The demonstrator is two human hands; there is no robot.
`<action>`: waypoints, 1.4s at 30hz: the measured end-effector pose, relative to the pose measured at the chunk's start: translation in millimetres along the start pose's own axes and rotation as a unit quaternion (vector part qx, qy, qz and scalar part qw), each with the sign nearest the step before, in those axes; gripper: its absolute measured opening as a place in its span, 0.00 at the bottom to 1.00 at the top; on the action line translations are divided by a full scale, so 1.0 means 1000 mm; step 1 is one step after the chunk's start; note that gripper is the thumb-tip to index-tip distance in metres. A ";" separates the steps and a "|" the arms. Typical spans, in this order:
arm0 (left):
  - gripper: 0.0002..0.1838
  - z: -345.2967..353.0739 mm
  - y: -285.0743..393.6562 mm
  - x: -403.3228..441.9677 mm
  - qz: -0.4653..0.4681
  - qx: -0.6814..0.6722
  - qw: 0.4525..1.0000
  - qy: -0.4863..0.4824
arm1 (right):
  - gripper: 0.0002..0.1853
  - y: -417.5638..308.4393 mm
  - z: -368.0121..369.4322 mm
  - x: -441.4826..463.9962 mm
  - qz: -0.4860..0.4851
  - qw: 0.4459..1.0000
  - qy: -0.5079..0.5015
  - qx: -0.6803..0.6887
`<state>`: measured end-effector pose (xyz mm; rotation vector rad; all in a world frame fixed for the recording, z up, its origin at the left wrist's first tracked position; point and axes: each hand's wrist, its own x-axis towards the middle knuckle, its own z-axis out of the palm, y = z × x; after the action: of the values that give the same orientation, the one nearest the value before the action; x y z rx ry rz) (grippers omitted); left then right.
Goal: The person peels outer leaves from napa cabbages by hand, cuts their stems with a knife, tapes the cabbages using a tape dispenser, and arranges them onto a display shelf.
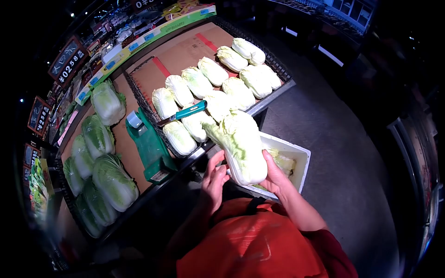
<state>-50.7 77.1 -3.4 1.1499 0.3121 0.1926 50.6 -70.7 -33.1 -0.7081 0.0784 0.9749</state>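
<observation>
A pale napa cabbage (245, 153) is held in front of my body, its white base toward me. A green-edged leaf (218, 134) stands out loosely on its left side. My right hand (276, 175) grips the cabbage from the right, with the thumb along its side and the other fingers hidden beneath. At the lower left side is my left hand (214, 180), its fingers bent and apart, the tips close to the cabbage; whether they press on it is unclear. Beyond, a teal utility knife (191, 110) with its blade out lies across the cabbages on display.
Several trimmed cabbages (197, 82) lie in rows in a black-rimmed display tray (139, 88). Wrapped green cabbages (113, 178) fill the left side, beside a green tape dispenser (150, 148). Below my hands stands a white foam box (303, 160) with leaves inside. Price signs (69, 62) stand at left.
</observation>
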 end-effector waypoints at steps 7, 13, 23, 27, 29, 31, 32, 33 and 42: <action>0.24 -0.017 -0.009 0.024 0.038 0.065 0.996 0.058 | 0.38 0.010 -0.015 -0.001 0.065 0.964 -0.144 0.211; 0.27 -0.005 0.010 0.064 0.051 -0.006 0.998 -0.023 | 0.42 0.017 -0.011 -0.012 0.070 0.948 -0.156 0.268; 0.20 0.030 0.017 0.058 0.139 -0.006 0.990 0.023 | 0.41 0.014 -0.022 -0.016 0.001 0.979 -0.075 0.190; 0.25 0.040 0.028 0.041 0.025 -0.250 0.964 -0.090 | 0.40 0.006 -0.024 -0.020 -0.020 0.979 -0.046 0.196; 0.31 0.023 0.009 0.048 -0.004 -0.207 0.964 -0.168 | 0.39 0.004 -0.025 -0.022 -0.027 0.980 -0.040 0.191; 0.33 0.030 0.016 0.050 -0.055 -0.157 0.968 -0.188 | 0.38 0.003 -0.022 -0.024 -0.030 0.984 -0.033 0.173; 0.29 0.036 0.020 0.047 -0.014 -0.128 0.974 -0.184 | 0.38 0.005 -0.023 -0.024 -0.041 0.985 -0.034 0.163; 0.27 0.036 0.020 0.047 -0.019 -0.073 0.980 -0.182 | 0.38 0.008 -0.025 -0.022 -0.051 0.986 -0.035 0.153; 0.16 0.029 0.013 0.030 0.040 0.222 0.939 -0.260 | 0.37 -0.003 -0.024 -0.019 -0.125 0.975 0.045 0.181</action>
<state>-12.8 66.2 14.6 1.6117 -0.1735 -0.1227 48.0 -100.1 -43.1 -0.4137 0.2355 0.6622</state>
